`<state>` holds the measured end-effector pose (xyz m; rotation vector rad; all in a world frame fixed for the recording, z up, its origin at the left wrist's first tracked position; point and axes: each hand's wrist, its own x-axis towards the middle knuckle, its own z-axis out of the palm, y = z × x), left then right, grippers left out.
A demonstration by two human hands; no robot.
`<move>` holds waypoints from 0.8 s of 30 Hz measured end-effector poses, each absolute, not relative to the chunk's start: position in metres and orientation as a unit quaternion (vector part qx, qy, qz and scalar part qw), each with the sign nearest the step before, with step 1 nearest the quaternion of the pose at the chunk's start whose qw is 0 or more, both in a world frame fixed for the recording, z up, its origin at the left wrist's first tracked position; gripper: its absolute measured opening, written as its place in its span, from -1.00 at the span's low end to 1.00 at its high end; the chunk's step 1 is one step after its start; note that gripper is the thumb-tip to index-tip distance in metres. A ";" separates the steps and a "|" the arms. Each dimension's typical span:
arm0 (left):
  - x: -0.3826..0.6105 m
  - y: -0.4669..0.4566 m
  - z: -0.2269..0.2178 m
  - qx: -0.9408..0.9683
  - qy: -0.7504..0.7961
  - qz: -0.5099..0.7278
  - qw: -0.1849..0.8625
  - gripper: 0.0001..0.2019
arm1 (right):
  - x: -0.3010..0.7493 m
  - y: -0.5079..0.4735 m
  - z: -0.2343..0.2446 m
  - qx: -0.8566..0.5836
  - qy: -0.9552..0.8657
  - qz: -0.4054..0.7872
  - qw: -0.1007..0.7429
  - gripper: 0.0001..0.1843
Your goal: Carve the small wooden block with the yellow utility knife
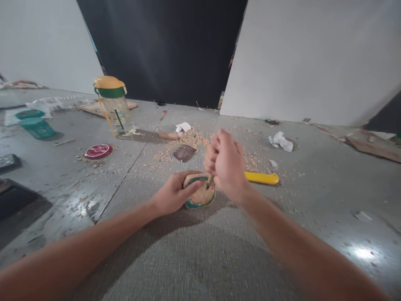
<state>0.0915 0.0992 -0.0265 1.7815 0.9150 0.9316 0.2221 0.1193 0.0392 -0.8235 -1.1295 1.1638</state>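
Observation:
My left hand [175, 192] is closed around the left side of a small rounded wooden block [200, 198], thumb on its face. A teal band runs round the block's rim, and its middle is bare pale wood. My right hand [227, 161] is a fist, slightly blurred, gripping a carving chisel [209, 180]. Only the lower part of the chisel shows below the fist, its tip at the right part of the block's face. Just right of that fist lies a yellow utility knife [263, 178], partly hidden behind the wrist.
Wood chips [197, 138] are strewn beyond the hands, around a dark brown flat piece [184, 153]. Crumpled white paper [281, 141] lies to the right. Leftward are a red round lid [98, 151], a yellow-lidded jug [114, 108], a teal cup [36, 127] and dark objects [14, 196].

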 end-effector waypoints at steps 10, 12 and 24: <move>0.090 0.100 -0.026 0.731 0.357 0.370 0.448 -0.62 | 0.222 0.113 0.033 -0.344 -0.472 0.526 0.618 -0.54; 0.091 0.100 -0.027 0.722 0.356 0.372 0.461 -0.61 | 0.223 0.113 0.037 -0.335 -0.470 0.522 0.628 -0.54; 0.090 0.099 -0.028 0.693 0.349 0.386 0.499 -0.57 | 0.222 0.122 0.035 -0.348 -0.444 0.544 0.621 -0.57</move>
